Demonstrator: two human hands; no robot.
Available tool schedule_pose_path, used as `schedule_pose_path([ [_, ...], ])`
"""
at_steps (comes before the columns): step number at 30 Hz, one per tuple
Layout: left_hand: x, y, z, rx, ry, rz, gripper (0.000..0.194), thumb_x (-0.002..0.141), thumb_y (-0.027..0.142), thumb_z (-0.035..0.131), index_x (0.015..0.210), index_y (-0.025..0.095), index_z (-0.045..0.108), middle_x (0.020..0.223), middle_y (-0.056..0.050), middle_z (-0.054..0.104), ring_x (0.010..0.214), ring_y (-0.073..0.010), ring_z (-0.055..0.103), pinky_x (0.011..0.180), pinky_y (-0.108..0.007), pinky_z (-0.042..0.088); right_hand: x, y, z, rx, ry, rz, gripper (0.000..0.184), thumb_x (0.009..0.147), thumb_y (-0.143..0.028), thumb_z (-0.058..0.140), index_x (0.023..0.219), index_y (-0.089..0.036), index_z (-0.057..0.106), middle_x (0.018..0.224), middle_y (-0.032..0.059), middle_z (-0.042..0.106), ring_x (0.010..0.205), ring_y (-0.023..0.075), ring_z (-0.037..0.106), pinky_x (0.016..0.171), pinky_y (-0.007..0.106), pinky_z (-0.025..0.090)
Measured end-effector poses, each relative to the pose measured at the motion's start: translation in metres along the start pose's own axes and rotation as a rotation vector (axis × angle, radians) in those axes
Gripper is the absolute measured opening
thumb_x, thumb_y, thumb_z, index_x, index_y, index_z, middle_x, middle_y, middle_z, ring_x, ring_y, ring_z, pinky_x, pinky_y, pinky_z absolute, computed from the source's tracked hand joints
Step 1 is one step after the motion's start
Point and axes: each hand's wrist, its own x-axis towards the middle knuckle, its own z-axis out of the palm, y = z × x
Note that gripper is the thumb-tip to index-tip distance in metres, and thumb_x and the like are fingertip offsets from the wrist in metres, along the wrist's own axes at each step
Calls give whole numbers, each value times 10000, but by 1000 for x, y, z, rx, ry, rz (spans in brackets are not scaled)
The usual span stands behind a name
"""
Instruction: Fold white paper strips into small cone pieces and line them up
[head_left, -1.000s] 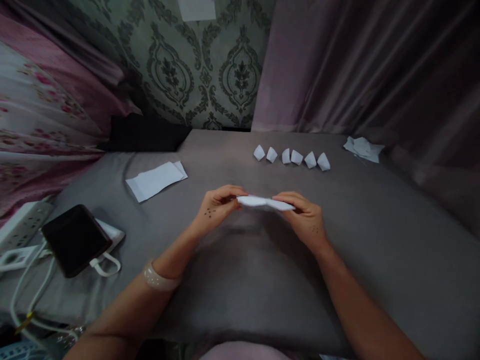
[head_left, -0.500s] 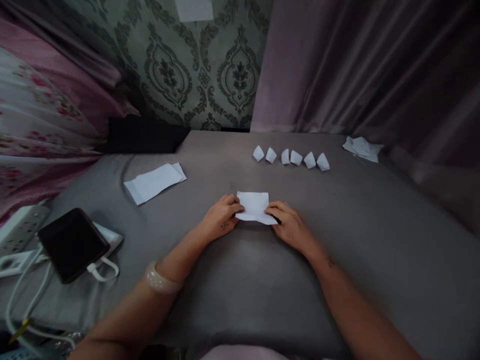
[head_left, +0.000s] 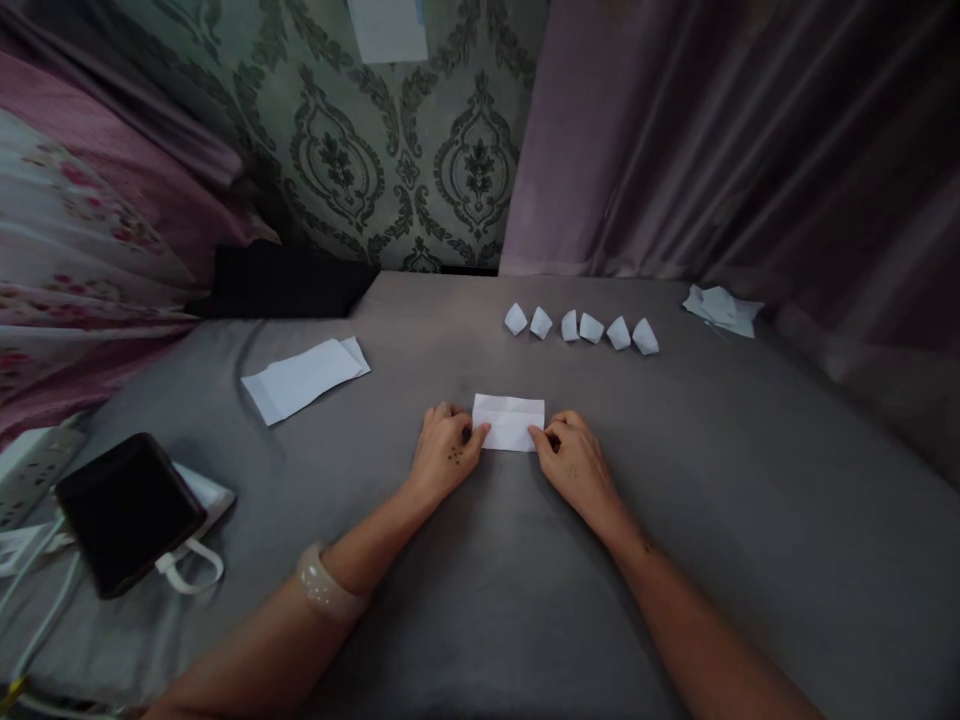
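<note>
A small white sheet of paper point(head_left: 508, 422) with a crease running across its upper part is between my hands, just above or on the grey cloth. My left hand point(head_left: 448, 450) pinches its left edge, thumb on top near the lower corner. At the right edge my right hand point(head_left: 574, 455) grips it the same way, its thumb over the lower corner. The fingers beneath the paper are hidden. Beyond it stands a row of several small folded paper shapes point(head_left: 591, 328). To the left lies a stack of white paper strips point(head_left: 306, 380).
Crumpled paper pieces point(head_left: 724, 309) lie at the back right. On the left are a black power bank point(head_left: 129, 512) with a white cable and a power strip point(head_left: 36, 460). A black cloth point(head_left: 289, 285) rests at the back left, by the patterned wall point(head_left: 409, 150).
The paper's near edge, curled up before, now lies flatter, and a crease shows across it. My thumbs have come round onto its top. The view has tilted slightly upward.
</note>
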Motion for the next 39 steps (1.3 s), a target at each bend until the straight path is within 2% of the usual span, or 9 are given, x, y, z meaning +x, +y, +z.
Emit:
schedule_pose_path([
  [4, -1, -3, 4, 58, 42, 11, 235, 859, 354, 545, 728, 165, 594, 834, -96, 553, 832, -235, 529, 783, -385, 448, 0, -2, 2, -88, 13, 17, 304, 884, -360, 484, 629, -202, 526, 812, 71, 559, 689, 178, 554, 670, 322, 450],
  [8, -3, 1, 0, 177, 74, 98, 302, 874, 317, 516, 1105, 125, 547, 1029, -144, 556, 939, -258, 523, 822, -403, 458, -1, -6, 2, -147, 20, 31, 215, 875, -344, 506, 727, -194, 553, 833, 74, 562, 718, 194, 572, 646, 321, 465],
  [11, 0, 7, -4, 300, -40, 298, 384, 906, 203, 422, 1283, 142, 463, 1254, -160, 530, 1116, -294, 486, 915, -448, 422, -2, -10, 1, -154, 38, -5, 157, 887, -286, 486, 943, -178, 586, 956, 96, 587, 784, 207, 600, 661, 329, 495],
  [14, 4, 10, -4, 359, -228, 487, 412, 899, 120, 367, 1298, 142, 467, 1380, -126, 488, 1301, -287, 388, 1047, -459, 335, -1, -12, 3, -132, -7, -194, 324, 895, -139, 401, 1179, -177, 552, 1172, 126, 579, 1022, 237, 583, 842, 387, 504],
  [19, 3, 5, -2, 323, -350, 475, 536, 861, 41, 326, 1390, 115, 368, 1472, -125, 387, 1374, -193, 330, 1111, -351, 308, 1, -1, 5, -116, -201, -399, 569, 830, 11, 293, 1331, -165, 499, 1361, 110, 523, 1283, 207, 449, 1058, 410, 396],
  [25, -5, -3, -15, 310, -330, 327, 561, 796, 4, 368, 1340, 108, 463, 1442, -114, 434, 1352, -221, 371, 1079, -363, 371, -1, 8, -1, -175, -147, -280, 489, 866, -85, 362, 1325, -143, 522, 1386, 102, 507, 1292, 223, 443, 1079, 410, 375],
  [29, -6, -2, -20, 306, -231, 336, 402, 812, 82, 439, 1184, 121, 587, 1351, -127, 533, 1273, -267, 463, 1009, -413, 427, -1, 9, -4, -179, -161, -294, 463, 885, -119, 365, 1317, -152, 526, 1388, 86, 506, 1277, 236, 441, 1057, 426, 386],
  [33, -8, 8, -18, 269, -109, 399, 237, 854, 182, 492, 1034, 133, 637, 1242, -138, 588, 1184, -285, 493, 943, -429, 436, 1, 9, -4, -189, -168, -315, 442, 908, -147, 347, 1316, -136, 517, 1385, 97, 504, 1256, 250, 438, 1024, 433, 400],
  [39, -5, 9, -10, 228, -142, 536, 236, 919, 316, 488, 1040, 166, 624, 1059, -90, 629, 969, -232, 532, 820, -372, 444, 1, 6, -5, -176, -155, -312, 436, 897, -136, 353, 1297, -138, 528, 1357, 103, 526, 1235, 245, 446, 1011, 422, 405],
])
